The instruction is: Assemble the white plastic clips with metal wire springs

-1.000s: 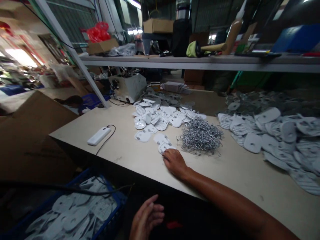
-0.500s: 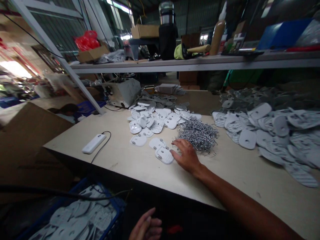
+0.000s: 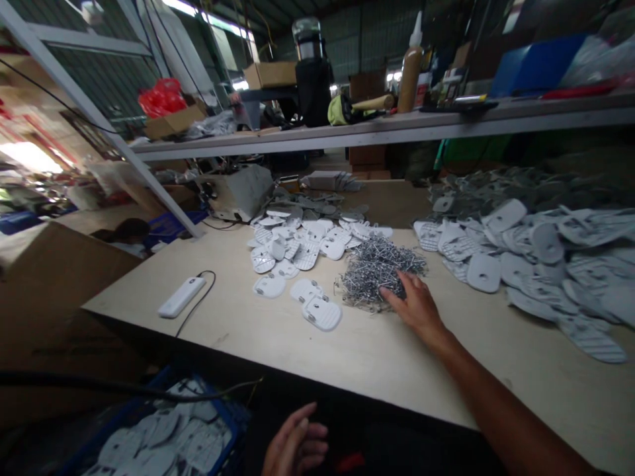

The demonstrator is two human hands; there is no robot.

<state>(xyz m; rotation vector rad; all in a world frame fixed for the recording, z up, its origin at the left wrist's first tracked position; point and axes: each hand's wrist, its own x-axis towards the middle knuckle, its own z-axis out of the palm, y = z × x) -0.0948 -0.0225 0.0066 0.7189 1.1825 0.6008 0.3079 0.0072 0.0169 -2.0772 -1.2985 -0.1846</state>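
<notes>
My right hand (image 3: 419,307) reaches over the table to the near right side of a heap of small metal springs or pins (image 3: 370,271). Its thumb and fingers are apart at the heap's edge, and nothing shows between them. Left of the heap, two white plastic plates with metal pieces on them overlap: the front plate (image 3: 323,313) lies partly over the rear plate (image 3: 303,289). Another such plate (image 3: 268,285) lies farther left. My left hand (image 3: 297,439) hangs below the table's front edge, fingers loosely spread and holding nothing I can see.
White plates (image 3: 307,244) are piled behind, and a larger pile (image 3: 536,251) covers the right. A power bank (image 3: 182,296) with a cable lies left. A blue crate (image 3: 233,423) of plates stands below. A shelf (image 3: 337,137) crosses above; a grey machine (image 3: 238,192) sits at the back.
My right hand has moved right, from beside the overlapping plates to the metal heap. My left hand stays low, nearly in place. The view has shifted slightly.
</notes>
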